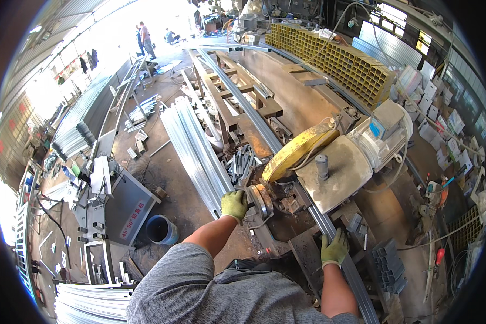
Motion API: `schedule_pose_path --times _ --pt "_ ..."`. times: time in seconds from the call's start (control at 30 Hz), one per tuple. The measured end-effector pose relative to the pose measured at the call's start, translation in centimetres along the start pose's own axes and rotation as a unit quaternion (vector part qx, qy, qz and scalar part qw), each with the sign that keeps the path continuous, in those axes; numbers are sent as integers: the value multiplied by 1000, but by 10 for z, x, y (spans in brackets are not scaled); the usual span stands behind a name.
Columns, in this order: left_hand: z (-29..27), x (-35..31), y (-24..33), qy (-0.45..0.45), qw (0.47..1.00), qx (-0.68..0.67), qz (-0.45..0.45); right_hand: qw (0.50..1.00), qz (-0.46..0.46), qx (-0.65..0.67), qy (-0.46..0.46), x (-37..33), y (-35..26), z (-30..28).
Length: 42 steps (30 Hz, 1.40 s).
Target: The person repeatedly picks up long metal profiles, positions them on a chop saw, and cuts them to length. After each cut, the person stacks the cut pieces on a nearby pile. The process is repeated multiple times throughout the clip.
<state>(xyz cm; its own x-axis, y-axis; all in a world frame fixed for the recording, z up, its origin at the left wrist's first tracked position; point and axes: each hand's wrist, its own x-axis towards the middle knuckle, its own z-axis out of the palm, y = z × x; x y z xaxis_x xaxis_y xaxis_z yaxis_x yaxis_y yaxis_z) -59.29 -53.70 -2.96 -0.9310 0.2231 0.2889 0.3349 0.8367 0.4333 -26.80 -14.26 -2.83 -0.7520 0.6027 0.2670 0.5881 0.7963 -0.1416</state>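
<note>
My left hand (234, 205), in a yellow-green work glove, is closed on a handle beside the round vise wheel (261, 200) of a cut-off saw. The handle itself is mostly hidden by the glove. In a matching glove, my right hand (335, 249) lies on long grey metal tubes (353, 278), its fingers stretched forward and thumb apart. These tubes run under the saw's yellow blade guard (297, 150) and on to the far rack. A dusty motor (382, 141) sits on the saw's right side. The blade is hidden by its guard.
A bundle of silver tubes (191, 148) lies left of the saw. A dark bucket (162, 230) stands near a grey machine (128, 208). Short cut tubes (389, 265) are stacked at right. Yellow-ended square tubes (329, 62) are piled beyond. People (146, 40) stand far off.
</note>
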Motion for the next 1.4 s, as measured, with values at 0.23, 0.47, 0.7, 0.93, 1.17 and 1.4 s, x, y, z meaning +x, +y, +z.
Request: schedule_pose_path --times 0.23,0.47,0.7,0.93,1.17,1.4 --pt "-1 0 1 19 1000 -1 12 1000 -14 2 21 1 -1 -1" --pt "-1 1 1 26 999 -6 20 1000 -9 3 24 0 -2 -4" --pt "-3 0 2 15 1000 -5 12 1000 13 -8 -9 0 -3 -4" --pt "-4 0 2 28 999 -10 25 1000 4 -8 2 1 -2 -3" --pt "-1 0 1 18 1000 0 14 1000 -12 -10 27 1 1 3" --pt "0 0 1 9 1000 -4 9 1000 0 -10 11 1 1 2"
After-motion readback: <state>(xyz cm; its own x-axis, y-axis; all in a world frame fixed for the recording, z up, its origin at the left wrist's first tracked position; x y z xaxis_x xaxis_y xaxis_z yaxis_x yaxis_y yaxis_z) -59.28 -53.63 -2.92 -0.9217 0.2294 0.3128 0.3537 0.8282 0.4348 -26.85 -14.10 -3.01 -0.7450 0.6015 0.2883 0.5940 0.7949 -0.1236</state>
